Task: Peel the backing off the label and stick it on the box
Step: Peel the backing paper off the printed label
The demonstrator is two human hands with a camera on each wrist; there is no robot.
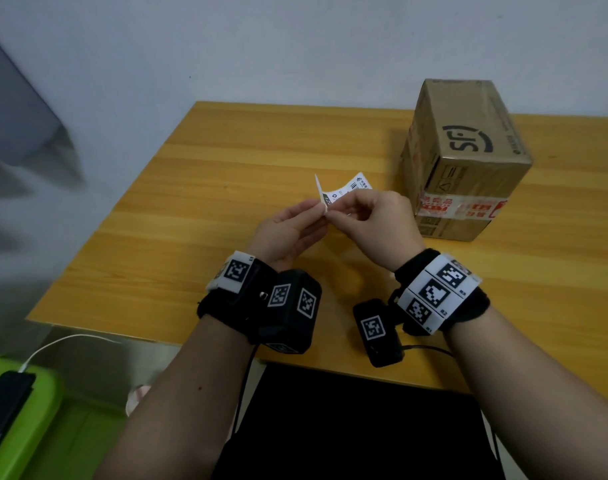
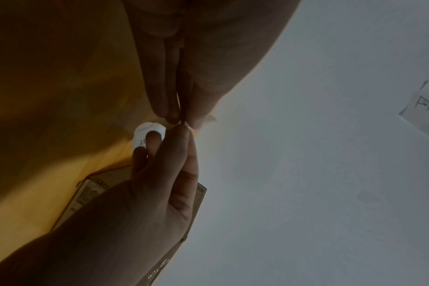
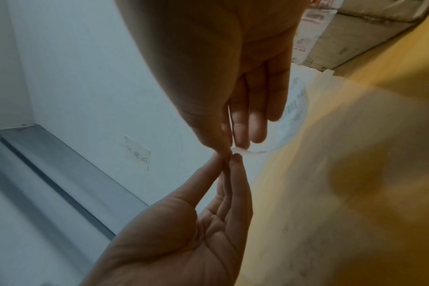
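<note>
A: Head view, noting positions; the left hand (image 1: 288, 230) and the right hand (image 1: 375, 223) meet above the wooden table (image 1: 226, 161), fingertips touching at one corner of the shipping label (image 1: 347, 188).

B: Grasp on each side?

A: Left thumb and forefinger pinch the white strip at the corner, which stands up as a narrow flap, the backing (image 1: 318, 188) by the look of it; right thumb and forefinger pinch the printed sheet itself, barcode and small print facing up and slanting away toward the box.

B: Wrist views agree?

A: Left wrist view: dim; both sets of fingertips (image 2: 181, 133) pressed together at one spot, a curl of the white label (image 2: 147, 133) behind them; right wrist view: the same pinch, the label (image 3: 294, 108) bowing away from the right hand's fingers (image 3: 240, 125), the left hand (image 3: 184, 222) palm-up below; how far the two layers have parted I cannot tell.

B: The box?

A: The cardboard box (image 1: 468, 157) stands on the table to the right of the hands, near but apart from them; black logo on top, a red-and-white tape band across the near face; the label is held in the air, touching neither the table nor the box.

B: Elsewhere?

A: A green bin (image 1: 21, 420) at lower left with a black phone (image 1: 4, 403) on a white cable (image 1: 60, 344); a paper note (image 3: 137, 152) stuck on the wall.
</note>
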